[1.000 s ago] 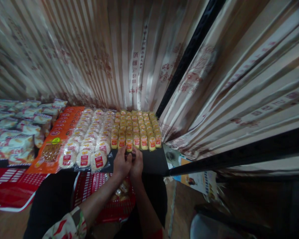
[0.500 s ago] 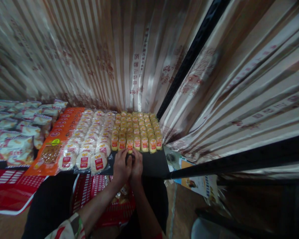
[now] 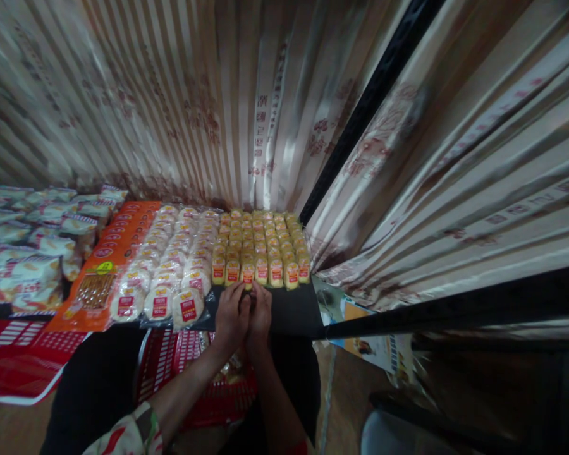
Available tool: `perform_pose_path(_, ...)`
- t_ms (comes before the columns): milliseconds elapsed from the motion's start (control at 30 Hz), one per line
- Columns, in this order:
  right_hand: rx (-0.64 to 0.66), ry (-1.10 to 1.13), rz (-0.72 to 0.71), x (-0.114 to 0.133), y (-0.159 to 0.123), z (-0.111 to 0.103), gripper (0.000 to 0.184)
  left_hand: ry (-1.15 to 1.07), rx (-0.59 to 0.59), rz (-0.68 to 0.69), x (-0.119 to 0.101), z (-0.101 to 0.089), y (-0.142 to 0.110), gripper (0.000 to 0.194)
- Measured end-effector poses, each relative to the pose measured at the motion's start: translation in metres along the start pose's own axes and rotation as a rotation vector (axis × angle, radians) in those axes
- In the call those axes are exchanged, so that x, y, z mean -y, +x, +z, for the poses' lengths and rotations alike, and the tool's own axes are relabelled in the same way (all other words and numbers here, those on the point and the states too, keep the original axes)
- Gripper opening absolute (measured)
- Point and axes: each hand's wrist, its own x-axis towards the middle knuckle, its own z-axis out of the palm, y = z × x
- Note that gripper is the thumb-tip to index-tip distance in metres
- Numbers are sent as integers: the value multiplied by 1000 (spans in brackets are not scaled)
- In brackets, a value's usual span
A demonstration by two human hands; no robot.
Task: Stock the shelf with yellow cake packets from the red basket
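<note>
My left hand (image 3: 232, 314) and my right hand (image 3: 260, 314) meet at the shelf's front edge, fingers curled inward and close together. Between their fingertips is a small yellow wrapped cake (image 3: 247, 275) with a red label, standing upright in the front row. Both hands pinch its lower end; the far side of the grip is hidden. Around it stand several rows of the same yellow wrapped cakes (image 3: 275, 273). Left of my left hand lie overlapping rows of round white wrapped biscuits (image 3: 188, 308) with red labels.
The black shelf (image 3: 294, 311) carries an orange snack pack (image 3: 95, 284) and white snack bags (image 3: 21, 281) on the left. Below are a red basket (image 3: 194, 404) holding packets and another red basket (image 3: 19, 366). A black post (image 3: 360, 114) and curtain (image 3: 237, 95) stand behind.
The view has shifted slightly. My two hands stay at the same yellow wrapped cake in the front row, with hardly any movement of the fingers.
</note>
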Motion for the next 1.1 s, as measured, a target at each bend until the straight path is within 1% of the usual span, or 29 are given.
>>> perform_pose_path(167, 1, -4, 3, 2, 0, 0, 42, 6, 17, -15, 1, -1, 0, 36)
perform_pose_path(433, 18, 13, -37, 6, -3, -4, 39, 30, -49, 62, 1, 0, -5, 30)
perform_pose_path(700, -8, 20, -64, 10, -14, -8, 38, 28, -17, 20, -6, -8, -15, 25)
perform_pose_path(800, -10, 20, -77, 15, -24, -13, 36, -50, 54, 14, -10, -15, -24, 26)
perform_pose_path(933, 40, 19, -108, 21, -44, -21, 33, -158, 110, -10, -13, -27, -42, 27)
perform_pose_path(1100, 76, -20, -175, 19, -77, -27, 29, -153, 155, -8, -1, -36, -69, 29)
